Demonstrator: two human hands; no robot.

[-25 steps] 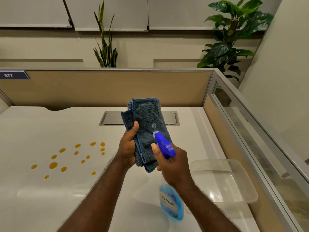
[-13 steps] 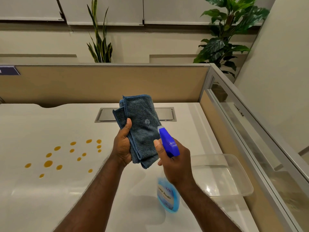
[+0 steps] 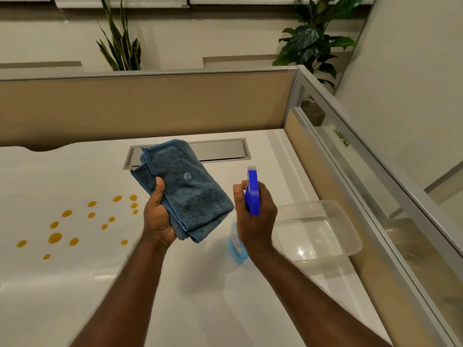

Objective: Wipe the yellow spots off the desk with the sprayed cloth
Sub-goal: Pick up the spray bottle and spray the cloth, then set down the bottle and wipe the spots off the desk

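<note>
My left hand (image 3: 158, 219) holds a folded blue cloth (image 3: 190, 191) up over the white desk (image 3: 75, 284); a small pale wet patch shows on the cloth's face. My right hand (image 3: 255, 221) grips a spray bottle (image 3: 251, 194) with a blue trigger head, held just right of the cloth and apart from it. The bottle's light-blue body hangs below my hand, mostly hidden. Several yellow spots (image 3: 55, 237) lie scattered on the desk to the left of my left hand.
A clear plastic tub (image 3: 325, 209) sits on the desk right of my right hand. A metal cable hatch (image 3: 220, 151) lies behind the cloth. Tan partition panels (image 3: 150, 108) close the back and right sides; plants stand beyond.
My right hand has pulled the spray bottle rightward, away from the cloth, its nozzle now pointing ahead. The cloth has tilted flatter in my left hand. The view has dipped down.
</note>
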